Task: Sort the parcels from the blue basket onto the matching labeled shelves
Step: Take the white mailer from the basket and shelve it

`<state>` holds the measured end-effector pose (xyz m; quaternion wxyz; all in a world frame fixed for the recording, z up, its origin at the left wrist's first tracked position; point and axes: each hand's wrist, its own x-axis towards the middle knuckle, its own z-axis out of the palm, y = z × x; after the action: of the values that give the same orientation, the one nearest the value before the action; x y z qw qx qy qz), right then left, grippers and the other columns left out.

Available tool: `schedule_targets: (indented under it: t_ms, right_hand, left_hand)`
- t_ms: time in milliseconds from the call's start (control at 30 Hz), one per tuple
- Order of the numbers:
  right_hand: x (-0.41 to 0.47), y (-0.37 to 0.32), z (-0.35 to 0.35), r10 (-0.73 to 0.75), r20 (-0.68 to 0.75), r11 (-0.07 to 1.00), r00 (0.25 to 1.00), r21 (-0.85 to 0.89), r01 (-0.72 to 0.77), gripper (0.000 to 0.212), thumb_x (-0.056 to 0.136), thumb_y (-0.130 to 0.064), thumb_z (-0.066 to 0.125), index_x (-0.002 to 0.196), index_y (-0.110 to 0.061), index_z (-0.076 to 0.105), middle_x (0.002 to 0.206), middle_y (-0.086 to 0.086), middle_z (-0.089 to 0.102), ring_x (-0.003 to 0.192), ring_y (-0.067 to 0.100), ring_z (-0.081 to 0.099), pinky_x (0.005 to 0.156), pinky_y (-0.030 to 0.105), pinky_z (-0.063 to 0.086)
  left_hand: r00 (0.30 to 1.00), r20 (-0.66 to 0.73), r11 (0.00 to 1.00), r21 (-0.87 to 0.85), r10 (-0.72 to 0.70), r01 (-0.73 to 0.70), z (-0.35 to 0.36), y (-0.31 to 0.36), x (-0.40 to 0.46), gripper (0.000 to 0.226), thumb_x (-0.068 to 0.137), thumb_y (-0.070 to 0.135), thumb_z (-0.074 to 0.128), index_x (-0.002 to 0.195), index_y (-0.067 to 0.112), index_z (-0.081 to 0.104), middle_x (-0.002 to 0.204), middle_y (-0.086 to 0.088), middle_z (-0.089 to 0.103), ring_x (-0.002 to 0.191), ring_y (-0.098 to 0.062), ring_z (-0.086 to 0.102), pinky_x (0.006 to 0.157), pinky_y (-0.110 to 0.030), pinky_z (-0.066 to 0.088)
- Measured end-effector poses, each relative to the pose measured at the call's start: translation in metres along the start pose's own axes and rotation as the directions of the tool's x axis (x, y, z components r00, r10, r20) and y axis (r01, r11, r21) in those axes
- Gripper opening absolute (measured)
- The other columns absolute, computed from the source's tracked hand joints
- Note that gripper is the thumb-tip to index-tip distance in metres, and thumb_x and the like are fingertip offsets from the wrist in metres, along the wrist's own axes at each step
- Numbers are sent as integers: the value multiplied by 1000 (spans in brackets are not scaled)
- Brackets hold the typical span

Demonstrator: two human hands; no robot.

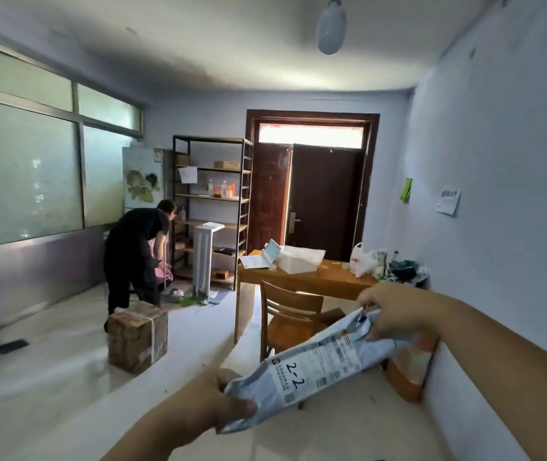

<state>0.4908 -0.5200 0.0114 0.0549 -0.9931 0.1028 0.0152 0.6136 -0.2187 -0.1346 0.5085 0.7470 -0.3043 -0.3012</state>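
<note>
Grey-white parcel, handwritten 2-2

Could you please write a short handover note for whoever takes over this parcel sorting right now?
Left hand: grips the near end of the parcel.
Right hand: pinches its far end.
Parcel: a grey mailer held in the air between both hands, marked 2-2 by hand.
Shelves: across the room by the door, past the table and chair. Their labels cannot be read from here. Another person bends beside them.
Done: this parcel is picked up and its mark is readable.
Left: carry it over and put it on the shelf labelled 2-2. The blue basket is out of view, so the remaining count is unknown.
</note>
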Motion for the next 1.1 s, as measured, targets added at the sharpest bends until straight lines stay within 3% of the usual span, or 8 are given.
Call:
schedule_targets:
  t_ms: [133,233,333,400,433,667,733,1100]
  right_hand:
    - [8,-3,4,101,-361,994,927,83,-76,38,67,-45,80,102,-41,63,115,-13,61,104,12,55,92,36,49]
    - [18,4,22,330,-515,919,791,365,-146,93,63,-54,83,141,-28,41,143,1,46,128,26,46,106,45,41]
    - [26,-1,46,494,-305,530,814,848,-4,68,77,-49,76,134,-21,48,131,4,60,113,23,58,88,37,49]
    - [29,-8,52,474,-140,200,869,979,49,30,89,-35,68,115,-25,59,112,2,70,93,16,62,68,29,46]
    - [31,-9,55,465,-132,137,876,988,76,22,91,-31,66,111,-25,61,107,2,72,88,15,62,63,27,43]
    - [33,-9,44,432,-283,221,856,954,204,21,93,-29,64,110,-17,64,97,4,76,96,23,71,77,36,55]
    - [29,-10,39,424,-316,233,849,944,235,20,93,-28,64,107,-14,64,96,6,76,92,22,70,67,29,52]
    - [12,-4,33,394,-367,363,843,904,224,22,89,-35,68,103,-19,67,93,-1,77,95,22,72,87,43,56]
  left_hand:
    - [994,-111,986,-164,-15,-3,15,-13,9,29,71,37,80,91,16,77,89,-7,74,87,-26,67,75,-32,53]
    - [984,-178,920,-381,23,-90,27,-16,19,13,79,16,76,89,7,75,87,-12,74,81,-27,64,71,-32,53]
    - [983,-178,857,-498,52,-135,35,-11,25,21,68,12,74,87,3,75,88,-17,72,80,-27,65,77,-40,57]
    - [981,-187,850,-506,60,-148,36,-5,28,23,71,12,75,93,4,75,98,-20,71,87,-31,66,86,-46,56]
    - [980,-191,849,-506,61,-151,36,-4,30,23,76,12,76,98,5,74,102,-21,71,91,-33,66,88,-48,56]
    - [989,-142,870,-480,50,-113,42,3,38,31,85,17,72,114,10,67,112,-18,70,107,-38,64,92,-50,55]
    - [991,-123,890,-443,59,-108,47,5,38,34,83,25,74,114,12,67,109,-16,71,106,-37,64,92,-48,54]
    - [988,-128,968,-221,89,-116,60,12,40,87,42,68,85,110,16,68,104,-12,71,101,-36,67,92,-53,54]
